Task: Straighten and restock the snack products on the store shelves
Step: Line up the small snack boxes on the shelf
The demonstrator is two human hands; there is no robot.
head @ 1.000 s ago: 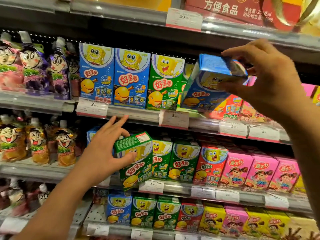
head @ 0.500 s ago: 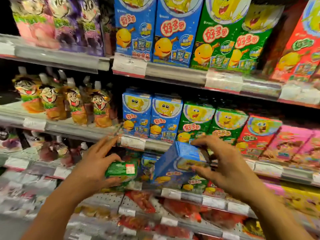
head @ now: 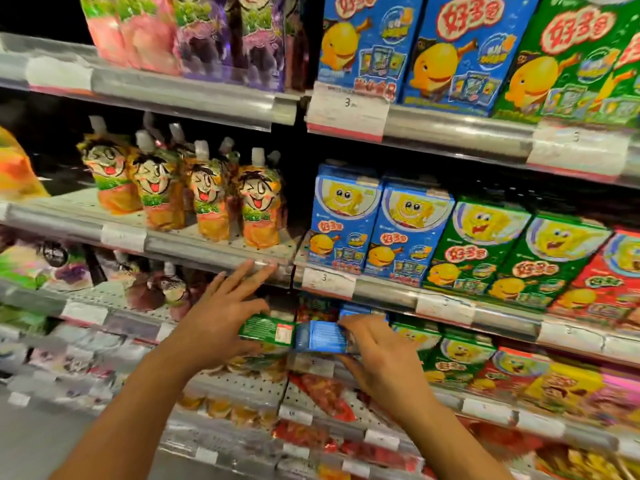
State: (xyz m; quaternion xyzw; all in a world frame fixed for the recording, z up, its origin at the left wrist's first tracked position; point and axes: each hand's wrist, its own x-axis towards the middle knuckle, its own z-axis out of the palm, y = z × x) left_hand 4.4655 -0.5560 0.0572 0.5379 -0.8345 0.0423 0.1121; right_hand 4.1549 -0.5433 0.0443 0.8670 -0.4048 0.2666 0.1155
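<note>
Boxes, green [head: 266,330] and blue [head: 320,337], tops facing camera.

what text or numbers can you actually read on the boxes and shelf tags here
"好多鱼" in red on white: large blue box, top shelf.
"好多鱼": large green box beside it.
"好多鱼", smaller: green box, middle shelf.
"3": price tag under the top shelf; the smaller print is blurred.
"3": price tag under the middle shelf; the rest is blurred.
Fine print on the blue box in the right hand and the green box in the left hand: too small to read.
</note>
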